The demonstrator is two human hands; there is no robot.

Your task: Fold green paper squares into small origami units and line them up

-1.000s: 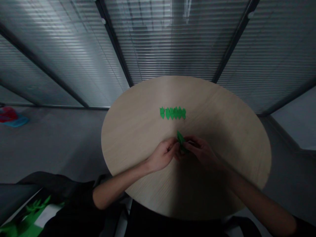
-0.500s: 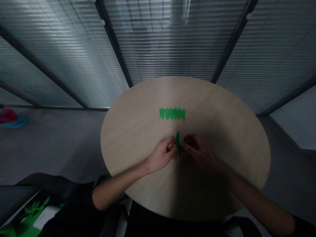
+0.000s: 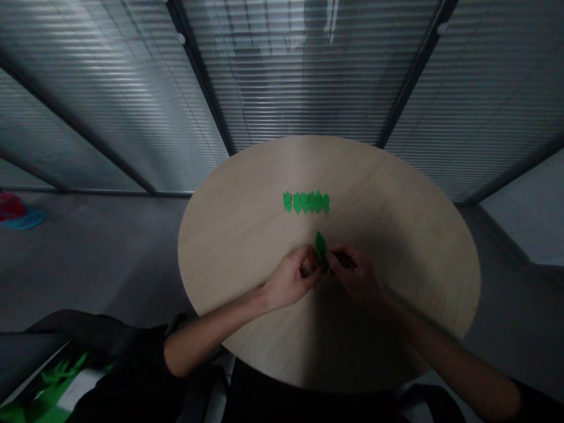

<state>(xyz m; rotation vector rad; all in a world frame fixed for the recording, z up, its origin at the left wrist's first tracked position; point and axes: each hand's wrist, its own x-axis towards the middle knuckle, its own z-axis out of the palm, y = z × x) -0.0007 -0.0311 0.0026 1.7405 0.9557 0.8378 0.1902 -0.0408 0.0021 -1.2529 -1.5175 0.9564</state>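
Between my two hands, over the round table, stands a green folded paper piece, pointed at its top. My left hand pinches its lower left side with thumb and fingers. From the other side, my right hand grips the lower right edge with its fingertips. The bottom of the piece is partly hidden by my fingers and lies in shadow. Farther back, a row of several small green folded paper pieces lies on the wood, the leftmost one set slightly apart from the others.
The round wooden table stands close to glass partitions with blinds. At lower left, a container holds green paper and a white sheet. A red and blue item lies on the floor at far left.
The green piece has turned so that its broader face shows, where before it was nearly edge-on. My left thumb has moved right across its lower part.
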